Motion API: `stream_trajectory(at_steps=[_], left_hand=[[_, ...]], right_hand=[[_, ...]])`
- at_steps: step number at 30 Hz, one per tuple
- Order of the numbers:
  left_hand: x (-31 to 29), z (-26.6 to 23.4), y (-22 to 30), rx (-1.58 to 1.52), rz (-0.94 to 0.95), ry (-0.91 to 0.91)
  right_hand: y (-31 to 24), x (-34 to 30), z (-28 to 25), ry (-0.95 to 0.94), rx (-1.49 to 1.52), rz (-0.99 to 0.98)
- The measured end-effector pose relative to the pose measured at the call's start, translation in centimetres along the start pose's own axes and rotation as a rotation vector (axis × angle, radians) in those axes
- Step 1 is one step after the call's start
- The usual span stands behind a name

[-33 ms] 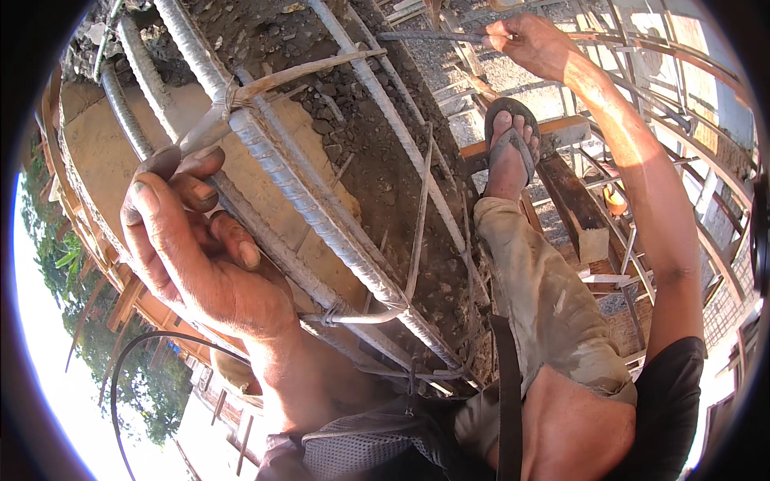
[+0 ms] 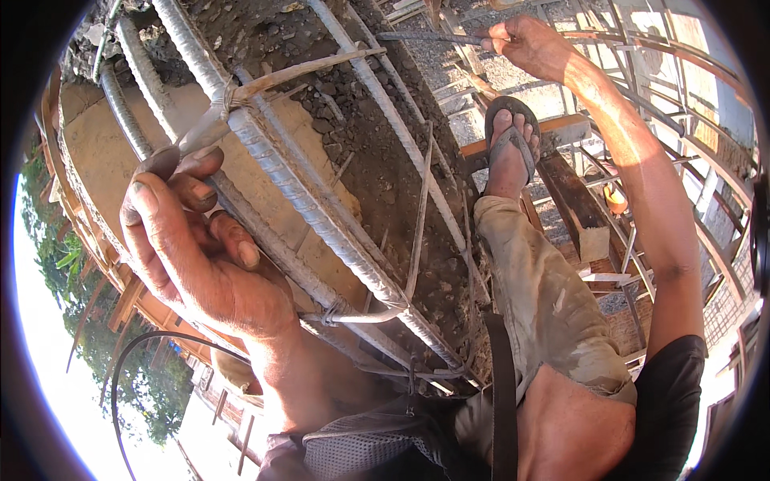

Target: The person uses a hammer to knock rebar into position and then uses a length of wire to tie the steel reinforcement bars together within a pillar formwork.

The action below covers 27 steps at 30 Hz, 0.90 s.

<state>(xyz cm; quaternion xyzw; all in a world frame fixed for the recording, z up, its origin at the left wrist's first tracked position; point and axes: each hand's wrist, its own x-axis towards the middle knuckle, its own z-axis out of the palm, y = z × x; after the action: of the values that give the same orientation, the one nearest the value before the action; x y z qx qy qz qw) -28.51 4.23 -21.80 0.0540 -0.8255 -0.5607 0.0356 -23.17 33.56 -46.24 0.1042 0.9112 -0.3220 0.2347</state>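
My left hand (image 2: 200, 248) is at the left of a cage of ribbed steel rebar (image 2: 301, 188). Its fingers curl closed at the left corner of a bent steel stirrup (image 2: 204, 132), with the fingertips against the metal. Thin tie wire (image 2: 231, 98) wraps the stirrup where it crosses a thick bar. Stretched out to the far right, my right hand (image 2: 529, 50) has its thumb and fingers pinched on a thin dark steel rod (image 2: 429, 36). Whether that rod runs on behind the hand cannot be seen.
My sandalled foot (image 2: 509, 152) rests on a timber crosspiece (image 2: 561, 132). Wooden beams (image 2: 581, 208) and bars lie around it at the right. Dark rubble (image 2: 337, 120) and a tan slab (image 2: 104, 128) lie behind the cage. A black strap (image 2: 503, 393) hangs near my lap.
My right hand has shifted very slightly downward at the rod. The black strap has swung a little to the left. My left hand has stayed in place.
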Motion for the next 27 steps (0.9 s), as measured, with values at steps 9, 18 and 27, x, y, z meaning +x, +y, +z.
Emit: stream_trajectory(at_steps=[9, 18, 27], left_hand=[[-0.3, -0.8, -0.3, -0.003, 0.008, 0.033], [0.1, 0.0, -0.1, 0.023, -0.009, 0.021], [-0.5, -0.6, -0.5, 0.071, 0.046, 0.091]], right_hand=[[0.0, -5.5, -2.3, -0.449, -0.155, -0.026], [0.6, 3.3, -1.0, 0.008, 0.015, -0.128], [2.4, -0.5, -1.3, -0.519, 0.075, -0.058]])
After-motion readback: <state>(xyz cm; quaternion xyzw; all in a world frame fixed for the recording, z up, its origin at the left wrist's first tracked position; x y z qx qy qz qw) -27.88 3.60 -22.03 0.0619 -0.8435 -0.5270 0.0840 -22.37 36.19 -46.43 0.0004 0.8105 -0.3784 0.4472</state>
